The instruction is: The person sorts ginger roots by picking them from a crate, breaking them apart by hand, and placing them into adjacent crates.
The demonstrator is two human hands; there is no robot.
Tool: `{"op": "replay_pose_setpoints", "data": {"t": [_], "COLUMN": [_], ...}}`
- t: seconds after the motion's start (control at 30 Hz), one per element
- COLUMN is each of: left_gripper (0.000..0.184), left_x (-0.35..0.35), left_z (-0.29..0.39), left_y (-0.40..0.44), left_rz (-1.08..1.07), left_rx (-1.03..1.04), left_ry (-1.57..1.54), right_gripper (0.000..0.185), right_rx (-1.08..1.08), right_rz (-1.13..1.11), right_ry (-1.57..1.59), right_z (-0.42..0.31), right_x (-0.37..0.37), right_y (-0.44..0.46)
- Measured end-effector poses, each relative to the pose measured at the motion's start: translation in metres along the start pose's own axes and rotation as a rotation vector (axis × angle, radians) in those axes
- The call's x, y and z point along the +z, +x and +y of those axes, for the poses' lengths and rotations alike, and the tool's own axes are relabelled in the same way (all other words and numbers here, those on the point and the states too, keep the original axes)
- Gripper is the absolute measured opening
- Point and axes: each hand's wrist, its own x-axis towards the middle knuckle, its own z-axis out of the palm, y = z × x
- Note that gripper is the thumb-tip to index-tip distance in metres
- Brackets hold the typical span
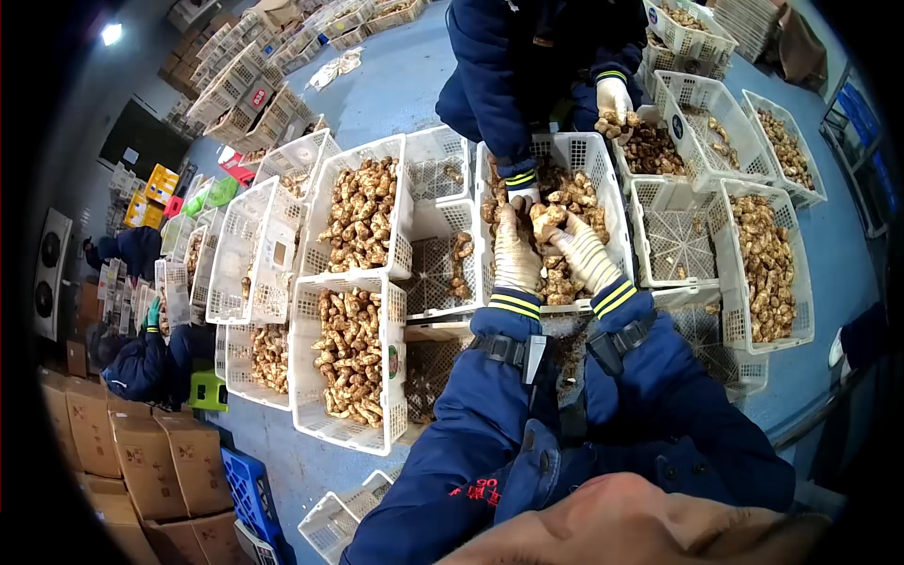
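Note:
Brown-and-white mushrooms (576,193) fill much of the white crate (617,221) in front of me. My right hand (586,252), in a striped knitted glove, is closed on a pale mushroom (546,219) above the crate. My left hand (514,252), gloved the same way, reaches over the crate's left part with fingers curled. What it grips is hidden. Just beyond it, a co-worker's hand (524,193) reaches into the same crate. The co-worker's other gloved hand (614,99) holds mushrooms at the crate's far right.
Crates of mushrooms stand left (353,363) and right (765,268). Between them are crates holding only a few pieces (438,259). Stacked crates (240,94) and cardboard boxes (155,461) line the left side. Other people (141,363) work there.

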Motion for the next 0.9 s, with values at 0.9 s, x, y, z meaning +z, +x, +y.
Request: {"op": "replay_pose_setpoints", "data": {"t": [0.9], "left_gripper": [0.055], "left_x": [-0.001], "left_z": [0.014], "left_y": [-0.006], "left_rz": [-0.169], "left_rx": [-0.266], "left_ry": [-0.126], "right_gripper": [0.067], "right_rx": [-0.296], "right_rz": [0.183], "right_ry": [0.026], "right_z": [-0.04], "right_x": [0.001], "right_y": [-0.009]}}
